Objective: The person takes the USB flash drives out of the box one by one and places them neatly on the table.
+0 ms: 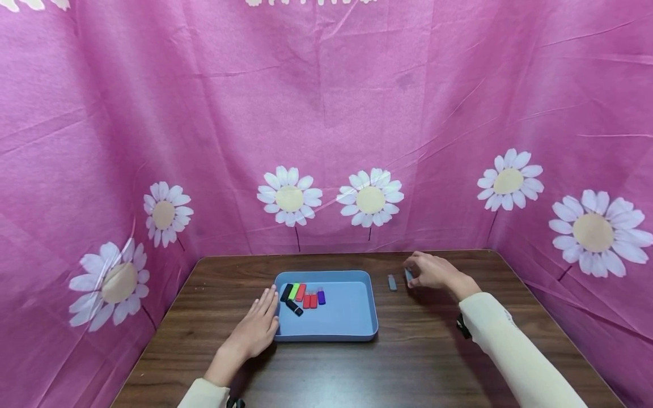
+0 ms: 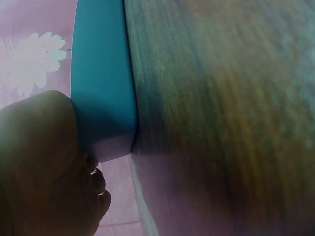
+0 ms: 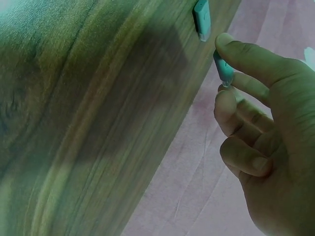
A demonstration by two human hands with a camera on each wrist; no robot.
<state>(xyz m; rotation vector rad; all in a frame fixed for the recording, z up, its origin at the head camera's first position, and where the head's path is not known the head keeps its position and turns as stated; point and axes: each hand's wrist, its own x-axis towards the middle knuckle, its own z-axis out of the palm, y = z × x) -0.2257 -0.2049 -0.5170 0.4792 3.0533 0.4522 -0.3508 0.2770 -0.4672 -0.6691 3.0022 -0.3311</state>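
My right hand (image 1: 431, 271) pinches a grey-blue USB stick (image 3: 224, 68) lengthwise, thumb at one end and a fingertip at its clear-capped end. In the head view this stick (image 1: 408, 275) is partly covered by the fingers. A second grey-blue USB stick (image 1: 391, 283) lies on the table, left of that hand. My left hand (image 1: 257, 328) rests with straight fingers against the left side of a blue tray (image 1: 336, 323). Grouped at the tray's left are several USB sticks, among them a green one (image 1: 293, 291), a purple one (image 1: 321, 297) and a black one (image 1: 294, 307).
A brown wood-grain table (image 1: 326, 374) carries everything, its far edge close behind the tray. Pink cloth (image 1: 326, 113) printed with white daisies hangs at the back and both sides.
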